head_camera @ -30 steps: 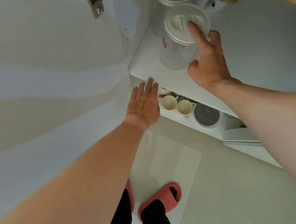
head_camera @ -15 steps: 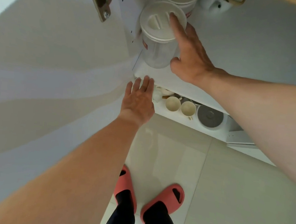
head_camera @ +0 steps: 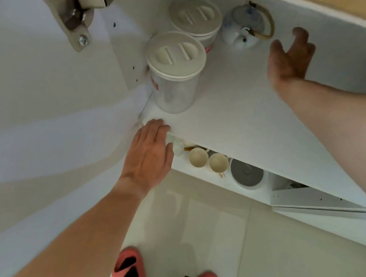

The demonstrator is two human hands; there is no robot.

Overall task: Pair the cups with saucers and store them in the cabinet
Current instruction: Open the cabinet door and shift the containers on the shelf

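Two cream cups (head_camera: 198, 157) (head_camera: 218, 163) stand side by side on the lower cabinet shelf, partly under the upper shelf (head_camera: 235, 125). My left hand (head_camera: 149, 155) lies flat with straight fingers at the upper shelf's front left corner, holding nothing. My right hand (head_camera: 291, 57) hovers over the upper shelf to the right of a small white teapot (head_camera: 245, 30), fingers spread and empty. No saucer shows plainly; white crockery (head_camera: 177, 146) sits half hidden beside my left hand.
Two clear canisters with cream lids (head_camera: 174, 69) (head_camera: 195, 19) stand at the shelf's left end by the cabinet wall. A grey round lid (head_camera: 246, 174) sits right of the cups. The open door (head_camera: 34, 100) with its hinge (head_camera: 71, 13) is left. Tiled floor lies below.
My right hand has let go of the front canister, which now stands against the left wall, and has swung right past the teapot. My left hand stays at the shelf corner.
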